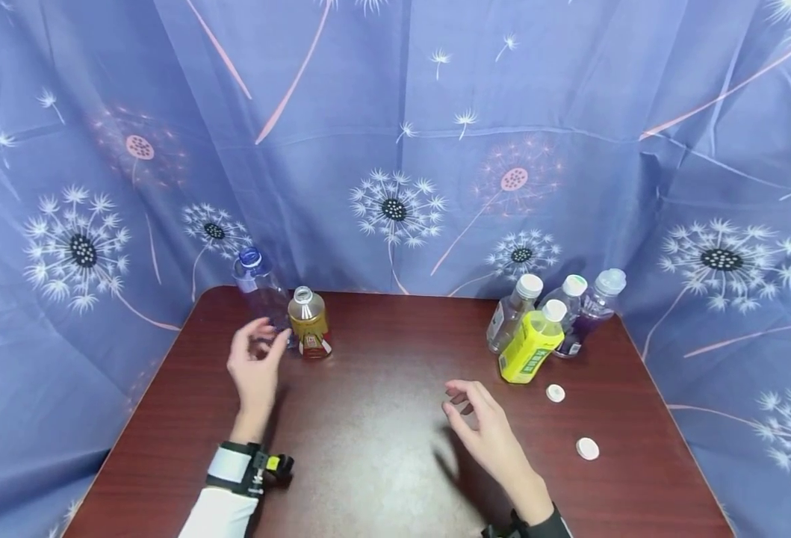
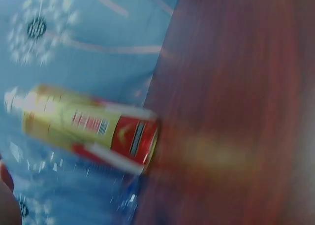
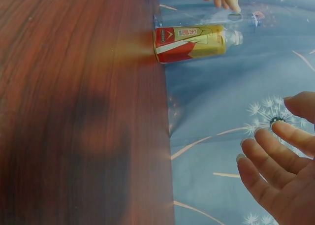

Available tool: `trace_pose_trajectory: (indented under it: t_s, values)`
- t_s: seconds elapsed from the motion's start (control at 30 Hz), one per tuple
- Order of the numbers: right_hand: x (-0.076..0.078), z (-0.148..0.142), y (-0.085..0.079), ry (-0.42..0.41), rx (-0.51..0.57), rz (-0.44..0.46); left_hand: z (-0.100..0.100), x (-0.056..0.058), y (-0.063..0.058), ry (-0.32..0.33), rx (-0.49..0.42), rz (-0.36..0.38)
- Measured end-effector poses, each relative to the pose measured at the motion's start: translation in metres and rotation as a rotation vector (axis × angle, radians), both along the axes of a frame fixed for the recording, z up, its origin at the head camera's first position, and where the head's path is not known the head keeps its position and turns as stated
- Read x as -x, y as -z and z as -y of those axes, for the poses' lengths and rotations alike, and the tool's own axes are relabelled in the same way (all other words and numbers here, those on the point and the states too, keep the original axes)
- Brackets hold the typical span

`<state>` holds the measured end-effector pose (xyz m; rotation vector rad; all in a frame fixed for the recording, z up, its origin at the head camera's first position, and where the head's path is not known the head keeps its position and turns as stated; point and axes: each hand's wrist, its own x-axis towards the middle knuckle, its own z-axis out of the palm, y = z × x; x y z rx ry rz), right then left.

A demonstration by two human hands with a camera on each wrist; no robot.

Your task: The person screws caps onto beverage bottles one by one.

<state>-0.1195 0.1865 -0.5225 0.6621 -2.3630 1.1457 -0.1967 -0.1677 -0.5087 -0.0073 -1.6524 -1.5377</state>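
At the back left, an uncapped bottle with a yellow and red label (image 1: 311, 329) stands upright beside a clear, blue-tinted bottle (image 1: 265, 291). My left hand (image 1: 257, 360) hovers just in front of the blue-tinted bottle, thumb and fingers loosely bent with a gap between them and nothing held. In the left wrist view the labelled bottle (image 2: 93, 126) is blurred, and only a bit of the hand shows at the left edge. Over the right middle of the table, my right hand (image 1: 482, 422) hangs with relaxed, parted fingers (image 3: 266, 161) and holds nothing.
Grouped at the back right are a yellow bottle (image 1: 532, 347), a clear white-capped bottle (image 1: 506, 321), another capped bottle (image 1: 572, 291) and a purple-labelled one (image 1: 593, 310). Two white caps (image 1: 587, 448) lie in front of them. A blue dandelion-patterned curtain (image 1: 395, 90) surrounds the table (image 1: 382, 441).
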Motion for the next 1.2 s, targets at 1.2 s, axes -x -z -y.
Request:
trace_pose_trajectory:
  t_s: [1.2]
  values:
    - [0.003, -0.014, 0.005, 0.036, 0.008, 0.047, 0.058, 0.061, 0.033, 0.059, 0.033, 0.415]
